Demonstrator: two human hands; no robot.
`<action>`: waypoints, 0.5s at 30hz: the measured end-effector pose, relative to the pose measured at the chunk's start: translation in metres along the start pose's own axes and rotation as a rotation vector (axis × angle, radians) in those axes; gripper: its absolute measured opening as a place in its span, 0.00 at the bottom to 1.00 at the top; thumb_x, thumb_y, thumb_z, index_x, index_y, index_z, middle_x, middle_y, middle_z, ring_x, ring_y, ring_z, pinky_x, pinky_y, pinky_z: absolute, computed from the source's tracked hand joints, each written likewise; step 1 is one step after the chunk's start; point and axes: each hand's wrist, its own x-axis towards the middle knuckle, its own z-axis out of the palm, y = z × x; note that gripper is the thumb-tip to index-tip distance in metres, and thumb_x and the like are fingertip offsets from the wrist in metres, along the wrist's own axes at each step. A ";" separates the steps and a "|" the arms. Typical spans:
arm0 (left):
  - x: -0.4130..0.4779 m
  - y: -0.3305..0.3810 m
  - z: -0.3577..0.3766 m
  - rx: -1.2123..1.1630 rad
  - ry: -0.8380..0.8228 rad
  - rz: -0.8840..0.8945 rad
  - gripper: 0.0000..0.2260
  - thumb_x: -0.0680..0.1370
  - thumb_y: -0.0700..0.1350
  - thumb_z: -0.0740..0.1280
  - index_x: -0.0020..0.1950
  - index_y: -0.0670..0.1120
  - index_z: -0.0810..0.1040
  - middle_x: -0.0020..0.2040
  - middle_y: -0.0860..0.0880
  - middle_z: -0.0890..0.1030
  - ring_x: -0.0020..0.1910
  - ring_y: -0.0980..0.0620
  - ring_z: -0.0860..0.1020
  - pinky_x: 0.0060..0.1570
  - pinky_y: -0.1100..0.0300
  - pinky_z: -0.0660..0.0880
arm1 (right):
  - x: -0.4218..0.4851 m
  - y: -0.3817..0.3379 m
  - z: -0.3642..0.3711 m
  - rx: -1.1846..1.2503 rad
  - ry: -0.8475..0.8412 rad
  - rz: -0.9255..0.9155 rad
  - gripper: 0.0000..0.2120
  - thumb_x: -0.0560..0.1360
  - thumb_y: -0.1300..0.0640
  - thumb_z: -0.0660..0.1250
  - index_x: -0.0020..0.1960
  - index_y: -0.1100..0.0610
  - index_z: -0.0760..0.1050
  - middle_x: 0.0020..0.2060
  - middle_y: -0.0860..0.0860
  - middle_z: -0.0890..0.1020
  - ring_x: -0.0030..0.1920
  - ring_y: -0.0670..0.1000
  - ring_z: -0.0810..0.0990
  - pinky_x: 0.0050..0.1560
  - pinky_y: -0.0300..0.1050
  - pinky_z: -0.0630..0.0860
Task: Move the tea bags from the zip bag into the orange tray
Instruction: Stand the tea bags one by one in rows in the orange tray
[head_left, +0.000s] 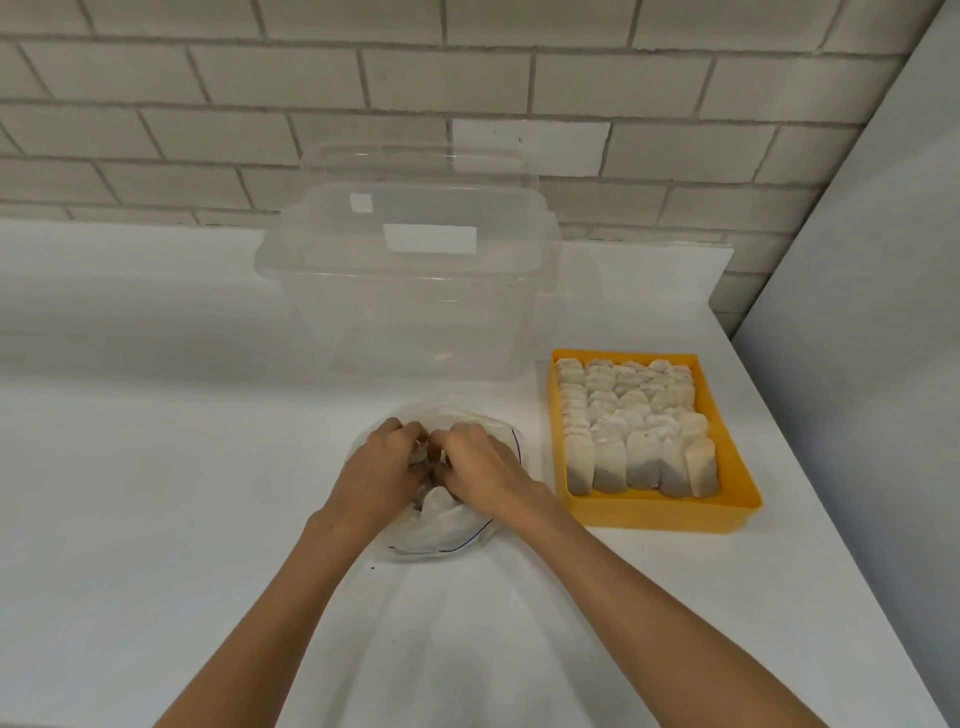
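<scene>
- Under both fists, we see the zip bag: left hand and right hand clench on it, fingertips meeting. Film or contents pinched, we cannot tell.
- Between the wrists, a few tea bags show inside.
- Right of the grip, the orange tray stands packed in rows; we judge the job nearly done.
- Beyond the hands, a clear box looks empty.

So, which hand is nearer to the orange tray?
Right. The right hand is on the zip bag, at the side facing the orange tray, not touching it; the left hand is at the bag's other side, farther from the tray.
</scene>
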 end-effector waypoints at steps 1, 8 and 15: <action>0.000 -0.001 0.000 -0.044 0.023 -0.008 0.09 0.76 0.39 0.66 0.55 0.42 0.78 0.48 0.45 0.76 0.46 0.46 0.77 0.46 0.57 0.73 | 0.000 0.001 0.000 0.005 0.007 0.001 0.09 0.76 0.59 0.64 0.55 0.59 0.76 0.49 0.59 0.77 0.48 0.62 0.78 0.42 0.48 0.72; -0.006 0.001 -0.016 -0.386 0.144 -0.125 0.05 0.78 0.41 0.66 0.50 0.48 0.81 0.44 0.52 0.82 0.38 0.60 0.80 0.38 0.76 0.70 | -0.006 0.014 -0.004 0.222 0.180 0.099 0.05 0.74 0.59 0.63 0.42 0.62 0.75 0.38 0.56 0.80 0.41 0.57 0.78 0.41 0.50 0.77; -0.013 0.014 -0.025 -0.927 0.135 -0.393 0.16 0.77 0.55 0.67 0.45 0.41 0.81 0.38 0.44 0.85 0.38 0.50 0.84 0.41 0.58 0.81 | -0.015 0.016 -0.017 0.419 0.402 0.154 0.02 0.71 0.62 0.66 0.40 0.59 0.74 0.33 0.55 0.83 0.36 0.52 0.82 0.41 0.46 0.77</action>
